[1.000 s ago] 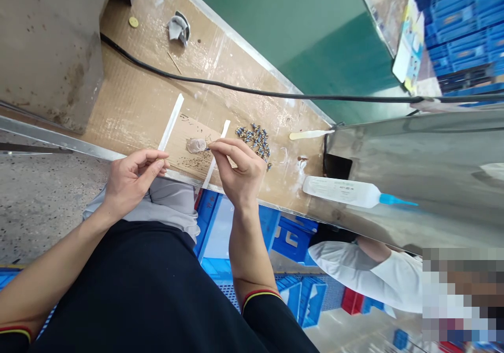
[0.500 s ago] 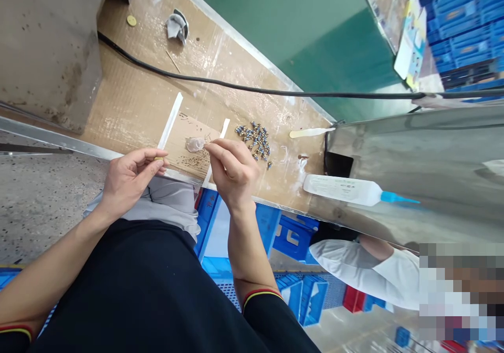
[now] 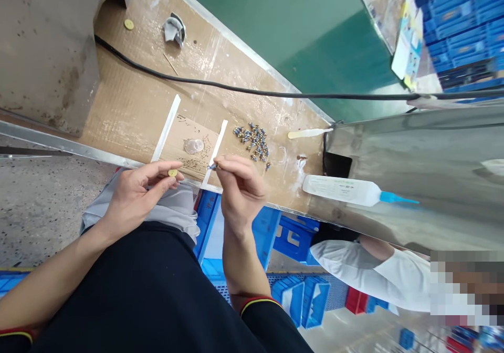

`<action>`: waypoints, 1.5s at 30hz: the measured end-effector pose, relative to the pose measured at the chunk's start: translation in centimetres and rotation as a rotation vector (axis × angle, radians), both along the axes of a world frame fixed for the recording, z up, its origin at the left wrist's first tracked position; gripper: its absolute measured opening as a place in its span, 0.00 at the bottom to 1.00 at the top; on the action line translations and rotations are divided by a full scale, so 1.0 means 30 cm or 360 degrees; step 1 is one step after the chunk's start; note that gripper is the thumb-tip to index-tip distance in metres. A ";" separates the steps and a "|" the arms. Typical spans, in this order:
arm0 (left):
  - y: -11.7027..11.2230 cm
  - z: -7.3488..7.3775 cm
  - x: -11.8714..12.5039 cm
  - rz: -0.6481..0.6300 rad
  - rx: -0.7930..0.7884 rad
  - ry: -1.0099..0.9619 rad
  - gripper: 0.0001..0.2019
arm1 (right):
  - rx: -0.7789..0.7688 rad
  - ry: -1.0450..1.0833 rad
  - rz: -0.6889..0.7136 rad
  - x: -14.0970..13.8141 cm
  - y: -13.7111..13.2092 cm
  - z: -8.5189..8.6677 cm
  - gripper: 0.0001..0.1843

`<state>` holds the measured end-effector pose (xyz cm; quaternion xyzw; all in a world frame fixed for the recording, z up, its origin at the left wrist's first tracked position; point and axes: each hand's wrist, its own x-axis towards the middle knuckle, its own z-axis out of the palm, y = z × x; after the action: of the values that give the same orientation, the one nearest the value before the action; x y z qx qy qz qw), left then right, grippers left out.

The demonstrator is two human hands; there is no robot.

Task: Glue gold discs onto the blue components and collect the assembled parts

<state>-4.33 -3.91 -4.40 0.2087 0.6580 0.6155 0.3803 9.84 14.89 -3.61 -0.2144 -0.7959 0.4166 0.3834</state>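
Observation:
My left hand (image 3: 136, 195) pinches a small round yellow disc (image 3: 172, 173) at the bench's front edge. In my right hand (image 3: 242, 187), thumb and fingertips close on a small blue-and-brass part (image 3: 213, 166), its exact kind too small to make out. The two hands are apart, the part pointing toward the disc. Beyond them a clear shallow cup (image 3: 193, 146) rests on a cardboard patch (image 3: 183, 127) sprinkled with tiny dark bits. Right of it lies a pile of similar blue-and-brass parts (image 3: 256, 143). Another yellow disc (image 3: 128, 24) lies at the far left.
A black cable (image 3: 220, 84) crosses over the bench. At right are a white bottle with a blue nozzle (image 3: 342, 190) and a pale flat stick (image 3: 309, 133). A crumpled grey piece (image 3: 174, 30) lies at the back. Blue crates (image 3: 291, 237) stand below; a person in white (image 3: 354, 269) is at right.
My right hand has drawn back from the cup toward the front edge, and the blue-and-brass part now shows in its fingertips. My left hand moved slightly right, its disc turned face-up.

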 end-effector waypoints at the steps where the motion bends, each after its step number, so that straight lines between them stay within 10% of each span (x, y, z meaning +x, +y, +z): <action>1: 0.003 0.014 0.004 -0.0025 0.0014 0.0011 0.15 | -0.0125 0.0044 0.0042 0.002 -0.019 -0.010 0.07; 9: 0.012 0.078 0.025 -0.0117 0.0044 0.0065 0.14 | -0.0509 0.0136 0.0168 0.002 -0.084 -0.051 0.05; 19: 0.015 0.092 0.040 -0.0101 0.0004 0.0281 0.14 | 0.0249 0.0050 0.0044 0.010 -0.135 0.050 0.23; 45: 0.001 0.095 0.049 -0.0118 0.0077 0.0714 0.17 | 0.0539 0.0010 0.0131 0.008 -0.140 0.060 0.29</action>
<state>-2.85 -3.87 -1.55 0.3736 0.7029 0.5549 0.2417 10.10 10.69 -1.81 -0.1126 -0.8617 0.2925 0.3990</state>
